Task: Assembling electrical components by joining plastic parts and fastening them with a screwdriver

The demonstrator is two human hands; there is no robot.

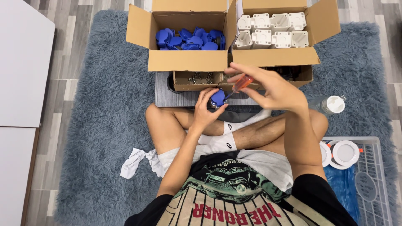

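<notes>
The left hand pinches a blue part just in front of the grey board. The right hand is closed on a screwdriver with an orange handle, its tip touching the blue part. Behind the board, on the left, an open box holds more blue parts. On the right, a second box holds white parts
</notes>
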